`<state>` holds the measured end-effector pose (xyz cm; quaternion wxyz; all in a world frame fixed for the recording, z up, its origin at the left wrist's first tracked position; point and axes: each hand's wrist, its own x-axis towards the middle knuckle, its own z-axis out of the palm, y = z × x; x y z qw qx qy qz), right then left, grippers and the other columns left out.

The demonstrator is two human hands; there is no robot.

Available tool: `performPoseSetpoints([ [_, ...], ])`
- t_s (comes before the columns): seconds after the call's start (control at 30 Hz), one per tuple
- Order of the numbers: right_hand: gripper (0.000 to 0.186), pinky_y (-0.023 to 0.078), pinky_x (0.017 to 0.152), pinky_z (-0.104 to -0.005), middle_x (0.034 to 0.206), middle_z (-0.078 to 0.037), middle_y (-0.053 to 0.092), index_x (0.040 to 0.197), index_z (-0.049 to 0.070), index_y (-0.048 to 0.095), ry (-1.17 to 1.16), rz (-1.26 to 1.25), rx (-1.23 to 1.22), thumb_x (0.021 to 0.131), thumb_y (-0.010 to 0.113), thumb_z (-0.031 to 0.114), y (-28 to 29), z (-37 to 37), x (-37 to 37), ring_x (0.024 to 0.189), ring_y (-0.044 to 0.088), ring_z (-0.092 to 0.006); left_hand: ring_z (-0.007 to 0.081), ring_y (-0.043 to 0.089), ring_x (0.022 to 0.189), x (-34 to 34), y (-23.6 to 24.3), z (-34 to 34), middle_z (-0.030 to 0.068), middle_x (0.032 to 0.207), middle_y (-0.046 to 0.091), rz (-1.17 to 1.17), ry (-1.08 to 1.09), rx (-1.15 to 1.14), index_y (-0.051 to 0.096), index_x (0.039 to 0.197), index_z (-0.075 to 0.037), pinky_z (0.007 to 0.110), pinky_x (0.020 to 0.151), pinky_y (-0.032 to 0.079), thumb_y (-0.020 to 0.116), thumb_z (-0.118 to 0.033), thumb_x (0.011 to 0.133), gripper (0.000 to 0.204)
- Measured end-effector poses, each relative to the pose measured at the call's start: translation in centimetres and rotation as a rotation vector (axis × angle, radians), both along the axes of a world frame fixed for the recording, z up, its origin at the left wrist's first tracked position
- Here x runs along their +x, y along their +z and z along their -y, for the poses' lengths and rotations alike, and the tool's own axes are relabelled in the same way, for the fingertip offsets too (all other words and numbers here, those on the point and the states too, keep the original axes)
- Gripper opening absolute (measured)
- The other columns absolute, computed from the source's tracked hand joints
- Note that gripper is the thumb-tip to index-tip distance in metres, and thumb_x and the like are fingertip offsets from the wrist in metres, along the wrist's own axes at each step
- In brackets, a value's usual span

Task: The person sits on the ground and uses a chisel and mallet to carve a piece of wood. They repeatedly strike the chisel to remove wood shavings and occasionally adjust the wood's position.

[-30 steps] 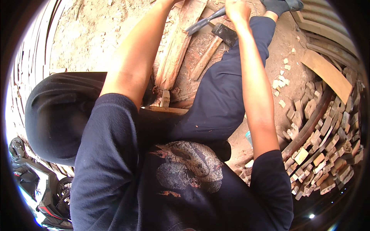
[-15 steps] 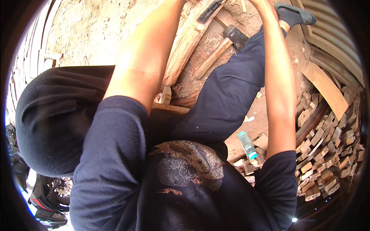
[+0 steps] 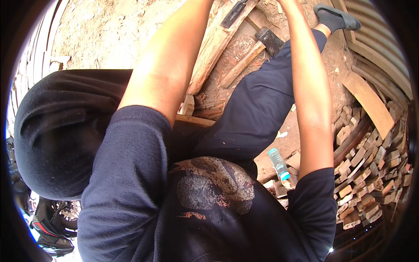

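Observation:
Both my forearms reach up to the far edge of the head view, where my left hand and my right hand are cut off. Between them a rough wooden beam lies slanting on the dirt ground. On its far part rests a flat black bar-shaped tool, nearest to where my left arm leaves the picture; whether a hand touches it cannot be seen. Right of the beam lies a hammer with a blocky black head and a thick wooden handle, close against my right trouser leg.
A stack of cut wood pieces fills the right side, with a thin board leaning above it. A clear turquoise bottle lies near my right elbow. Corrugated sheeting stands far right; a motorcycle is lower left.
My right forearm has shifted slightly left, and my left forearm a little right. The beam, black tool and hammer sit slightly differently in the picture, as the view has moved a little.

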<state>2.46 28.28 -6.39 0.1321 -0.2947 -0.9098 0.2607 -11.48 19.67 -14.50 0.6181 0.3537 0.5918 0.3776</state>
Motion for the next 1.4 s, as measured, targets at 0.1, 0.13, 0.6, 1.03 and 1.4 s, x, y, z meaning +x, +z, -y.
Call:
performPoseSetpoints([
  [0.1, 0.027, 0.045, 0.064, -0.0391, 0.072, -0.019, 0.057, 0.073, 0.001, 0.059, -0.089, -0.041, 0.031, 0.088, 0.051, 0.022, -0.6, 1.7, -0.5, 0.069, 0.056, -0.0279, 0.0139, 0.054, 0.063, -0.5, 0.0, 0.4, 0.0039, 0.082, 0.064, -0.088, -0.057, 0.029, 0.062, 0.117, -0.013, 0.030, 0.054, 0.045, 0.063, -0.050, 0.083, 0.050],
  [0.13, 0.027, 0.045, 0.065, -0.0398, 0.074, -0.020, 0.058, 0.073, 0.001, 0.059, -0.083, -0.014, 0.072, 0.087, 0.051, 0.023, -1.0, 1.2, -0.5, 0.071, 0.057, -0.0293, 0.0138, 0.054, 0.062, -0.4, -0.3, 0.3, 0.0039, 0.080, 0.064, -0.066, -0.043, 0.040, 0.062, 0.117, -0.013, 0.029, 0.054, 0.045, 0.063, -0.049, 0.083, 0.049],
  [0.6, 0.036, 0.051, 0.055, -0.0327, 0.076, -0.013, 0.065, 0.097, 0.000, 0.067, -0.598, -0.278, -1.152, 0.092, 0.042, 0.025, 0.4, 4.9, -1.6, 0.065, 0.064, -0.0223, 0.0233, 0.060, 0.074, -1.3, 3.3, 1.2, 0.0100, 0.101, 0.062, 0.014, -0.317, -0.002, 0.030, 0.145, -0.022, 0.038, 0.059, 0.053, 0.068, -0.031, 0.074, 0.081],
  [1.03, 0.025, 0.050, 0.071, -0.0359, 0.087, -0.019, 0.068, 0.090, 0.003, 0.070, -0.504, -0.074, -0.234, 0.083, 0.054, 0.020, 1.8, 4.9, 1.1, 0.083, 0.067, -0.0267, 0.0334, 0.042, 0.127, -1.8, 3.9, 1.5, 0.0246, 0.138, 0.042, -0.025, -0.368, 0.139, 0.032, 0.145, -0.015, 0.038, 0.101, 0.040, 0.089, -0.031, 0.056, 0.107],
  [1.4, 0.027, 0.048, 0.064, -0.0302, 0.081, -0.010, 0.061, 0.094, 0.002, 0.063, -0.882, -0.355, -0.279, 0.085, 0.060, 0.027, 2.6, 10.1, 4.9, 0.074, 0.059, -0.0178, 0.0357, 0.041, 0.128, -0.6, 4.6, 1.2, 0.0236, 0.137, 0.043, -0.538, -0.407, 0.105, 0.024, 0.146, -0.008, 0.041, 0.105, 0.037, 0.090, -0.036, 0.051, 0.120],
])
